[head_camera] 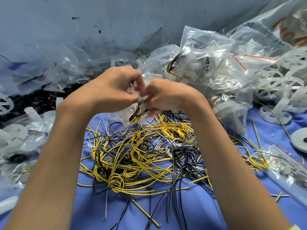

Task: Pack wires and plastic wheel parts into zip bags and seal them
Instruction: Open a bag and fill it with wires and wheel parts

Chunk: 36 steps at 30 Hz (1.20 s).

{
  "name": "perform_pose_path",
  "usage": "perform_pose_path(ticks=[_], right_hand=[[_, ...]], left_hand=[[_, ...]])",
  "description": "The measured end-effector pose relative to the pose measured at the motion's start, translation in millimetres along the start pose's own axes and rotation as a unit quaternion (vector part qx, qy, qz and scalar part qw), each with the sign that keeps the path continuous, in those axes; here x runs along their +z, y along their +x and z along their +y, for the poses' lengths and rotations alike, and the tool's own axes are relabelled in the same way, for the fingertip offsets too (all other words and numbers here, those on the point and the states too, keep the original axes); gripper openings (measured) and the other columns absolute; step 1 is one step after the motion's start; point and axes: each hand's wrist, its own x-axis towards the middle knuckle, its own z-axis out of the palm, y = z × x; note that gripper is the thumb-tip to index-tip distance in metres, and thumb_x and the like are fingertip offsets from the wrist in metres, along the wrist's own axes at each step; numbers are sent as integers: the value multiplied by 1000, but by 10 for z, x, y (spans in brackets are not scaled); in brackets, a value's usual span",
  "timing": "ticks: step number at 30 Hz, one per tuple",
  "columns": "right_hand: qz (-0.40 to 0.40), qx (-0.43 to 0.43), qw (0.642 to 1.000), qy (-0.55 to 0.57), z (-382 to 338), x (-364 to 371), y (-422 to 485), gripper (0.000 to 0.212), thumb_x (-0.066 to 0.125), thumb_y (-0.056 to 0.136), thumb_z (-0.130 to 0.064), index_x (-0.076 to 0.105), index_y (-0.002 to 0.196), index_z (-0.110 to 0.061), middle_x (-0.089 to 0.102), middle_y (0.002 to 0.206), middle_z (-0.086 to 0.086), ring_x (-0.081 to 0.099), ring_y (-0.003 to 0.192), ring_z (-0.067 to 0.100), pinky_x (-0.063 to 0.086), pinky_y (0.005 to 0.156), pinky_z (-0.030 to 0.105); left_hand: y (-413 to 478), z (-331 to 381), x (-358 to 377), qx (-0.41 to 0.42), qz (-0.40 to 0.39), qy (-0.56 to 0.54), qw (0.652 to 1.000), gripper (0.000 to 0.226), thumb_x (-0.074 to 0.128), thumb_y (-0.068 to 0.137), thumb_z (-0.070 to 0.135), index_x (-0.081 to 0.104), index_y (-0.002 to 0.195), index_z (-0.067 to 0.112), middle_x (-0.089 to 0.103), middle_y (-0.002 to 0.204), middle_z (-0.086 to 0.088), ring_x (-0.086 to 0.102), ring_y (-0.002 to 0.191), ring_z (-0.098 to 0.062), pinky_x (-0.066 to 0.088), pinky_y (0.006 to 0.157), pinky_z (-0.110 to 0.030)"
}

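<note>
A small clear zip bag (pixel 132 117) with black and yellow wires inside hangs between my hands above the wire pile. My left hand (pixel 109 88) and my right hand (pixel 164 95) both pinch the bag's top edge, fingers curled and close together. Below lies a tangled heap of yellow, black and white wires (pixel 146 155) on the blue cloth (pixel 191 209). Translucent white plastic wheel parts (pixel 279 85) are heaped at the right.
Filled clear bags (pixel 204 63) pile up behind my hands. Empty bags (pixel 49 67) lie at the back left. A long zip bag of small metal parts (pixel 289 171) lies at the right. A grey disc (pixel 300 141) sits at the right edge.
</note>
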Motion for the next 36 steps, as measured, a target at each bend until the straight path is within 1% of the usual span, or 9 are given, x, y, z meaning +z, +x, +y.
perform_pose_path(ticks=[4, 8, 11, 14, 17, 27, 29, 32, 36], right_hand=[[48, 8, 999, 1, 25, -20, 45, 10, 61, 82, -7, 70, 85, -4, 71, 91, 15, 66, 82, 23, 53, 73, 33], [95, -58, 993, 48, 3, -48, 35, 21, 56, 85, -5, 64, 77, -23, 58, 69, -9, 50, 64, 4, 39, 55, 12], [26, -93, 995, 30, -2, 31, 67, 13, 47, 92, -4, 59, 91, -5, 59, 88, 6, 51, 85, 19, 44, 76, 34], [-75, -68, 993, -68, 29, 88, 77, 13, 46, 96, -16, 55, 95, -7, 52, 80, 2, 47, 80, 21, 40, 69, 33], [-113, -35, 986, -116, 29, 112, 60, 25, 49, 96, -28, 58, 94, -5, 53, 80, 6, 49, 79, 24, 42, 73, 37], [33, -84, 995, -48, 7, 72, 68, 16, 49, 94, -16, 58, 91, -2, 53, 83, 6, 48, 80, 22, 31, 58, 30], [26, -93, 995, -33, 14, 79, 75, 20, 51, 93, -18, 57, 108, -6, 57, 95, 5, 47, 87, 18, 32, 65, 26], [-40, -64, 996, -47, 25, 124, 95, 41, 51, 94, -28, 46, 132, -13, 51, 132, 6, 47, 116, 18, 35, 89, 23], [-118, 5, 986, -119, 75, 190, 109, 41, 48, 94, -36, 53, 124, -9, 57, 127, 9, 52, 115, 27, 43, 99, 40]], left_hand=[[6, 21, 9, 2, -11, -4, 1000, 32, 54, 72, 2, 55, 71, 34, 43, 73, 9, 44, 61, 5, 33, 59, -9], [14, 24, 10, 3, -13, 0, 1000, 25, 56, 72, 3, 61, 77, 26, 43, 77, 9, 44, 63, 4, 32, 60, -7], [7, 15, -2, 4, -4, 7, 1000, 27, 54, 72, 1, 59, 73, 28, 43, 76, 8, 44, 62, 5, 31, 59, -8], [-14, 13, -16, 2, 6, -10, 1000, 23, 53, 72, 6, 59, 73, 29, 41, 72, 10, 43, 60, 7, 31, 58, -8], [-18, -6, -23, -3, 17, -11, 1000, 32, 54, 73, -5, 62, 75, 25, 40, 70, 11, 43, 59, 3, 33, 59, -9], [-24, 5, -32, -11, 20, -14, 1000, 31, 54, 72, -3, 59, 72, 28, 41, 71, 9, 43, 57, 2, 34, 59, -9], [-30, 4, -39, -12, 20, -11, 1000, 31, 54, 72, -3, 59, 72, 28, 42, 72, 8, 42, 58, 1, 34, 59, -9], [-38, 12, -45, -10, 16, -19, 1000, 26, 55, 72, 3, 60, 73, 28, 43, 72, 9, 43, 58, 1, 34, 60, -9], [-32, 4, -30, -9, 2, -23, 1000, 36, 53, 74, -4, 61, 73, 32, 43, 71, 10, 43, 59, -3, 34, 59, -10]])
